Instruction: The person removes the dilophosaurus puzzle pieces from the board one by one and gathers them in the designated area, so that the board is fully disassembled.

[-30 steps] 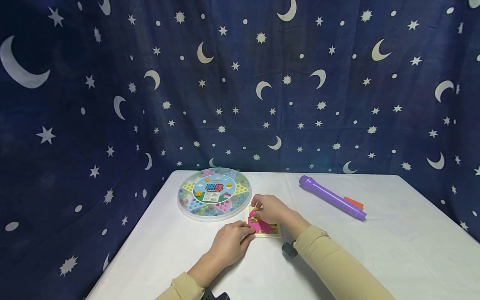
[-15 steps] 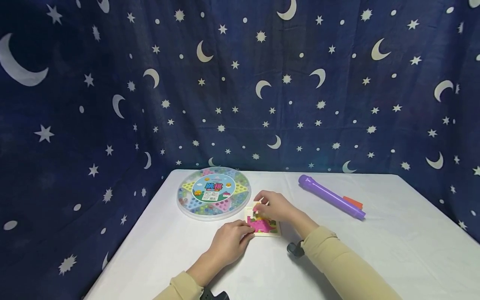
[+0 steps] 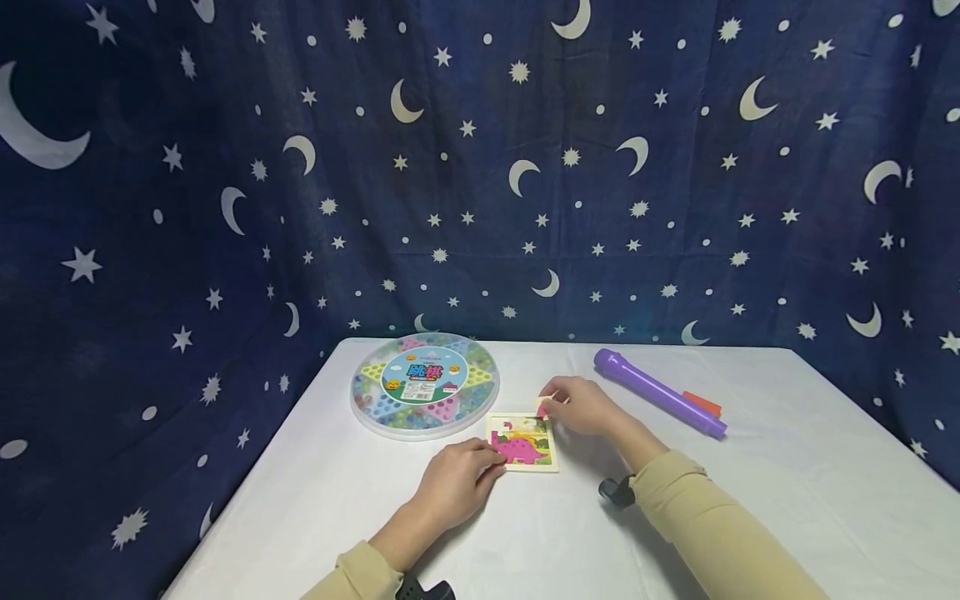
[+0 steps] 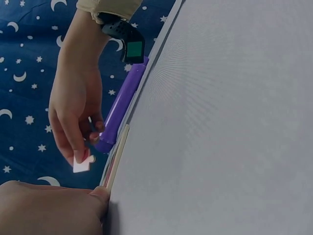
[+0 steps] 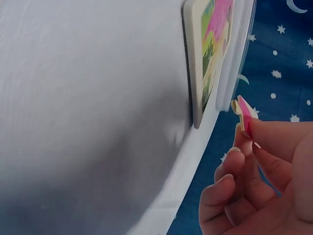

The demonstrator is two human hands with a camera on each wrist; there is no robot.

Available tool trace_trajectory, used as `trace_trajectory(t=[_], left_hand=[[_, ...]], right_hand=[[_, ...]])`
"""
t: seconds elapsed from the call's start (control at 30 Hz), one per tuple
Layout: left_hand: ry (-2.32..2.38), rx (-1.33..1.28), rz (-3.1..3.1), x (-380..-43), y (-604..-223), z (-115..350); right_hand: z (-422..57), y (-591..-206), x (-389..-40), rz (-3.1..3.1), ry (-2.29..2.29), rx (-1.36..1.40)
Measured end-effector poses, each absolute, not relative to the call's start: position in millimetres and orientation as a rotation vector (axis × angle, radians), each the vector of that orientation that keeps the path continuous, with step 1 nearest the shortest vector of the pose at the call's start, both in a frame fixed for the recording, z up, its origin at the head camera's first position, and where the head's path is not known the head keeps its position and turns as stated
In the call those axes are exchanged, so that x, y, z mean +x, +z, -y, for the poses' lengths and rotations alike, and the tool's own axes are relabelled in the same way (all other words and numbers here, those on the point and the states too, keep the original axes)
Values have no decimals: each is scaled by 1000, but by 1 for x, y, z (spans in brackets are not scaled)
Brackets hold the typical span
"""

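A small square jigsaw puzzle (image 3: 525, 470) with a pink dinosaur picture lies on the white table in a pale frame. My left hand (image 3: 457, 485) rests at its lower left corner, fingertips on the frame edge. Just off the upper right corner, my right hand (image 3: 587, 407) pinches a puzzle piece (image 5: 246, 116) between thumb and index finger. Pink and pale colours show on the piece, and its plain pale back (image 4: 81, 165) faces the left wrist camera. Up in the puzzle's top left, a pale patch with a bit of pink shows.
A round Chinese checkers box (image 3: 424, 387) with a clear lid lies behind and left of the puzzle. To the right are a purple microphone-shaped tube (image 3: 660, 393) and an orange object (image 3: 702, 404) partly behind it. A starry curtain (image 3: 480, 167) hangs behind the table.
My right hand has moved from the puzzle's upper left to beyond its upper right corner, carrying the puzzle piece off the board. My left hand has stayed at the frame.
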State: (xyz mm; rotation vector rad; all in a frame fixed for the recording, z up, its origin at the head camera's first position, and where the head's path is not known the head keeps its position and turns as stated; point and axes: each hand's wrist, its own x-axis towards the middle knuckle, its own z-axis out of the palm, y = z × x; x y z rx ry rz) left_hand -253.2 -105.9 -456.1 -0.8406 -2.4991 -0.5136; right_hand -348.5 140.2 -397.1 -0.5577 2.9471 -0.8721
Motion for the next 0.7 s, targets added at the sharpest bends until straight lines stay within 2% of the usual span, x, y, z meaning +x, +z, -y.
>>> trace_trajectory(t=[0.7], left_hand=[[-525, -841, 2481, -253, -456, 107]], right_hand=[[-155, -401, -349, -3005, -826, -313]])
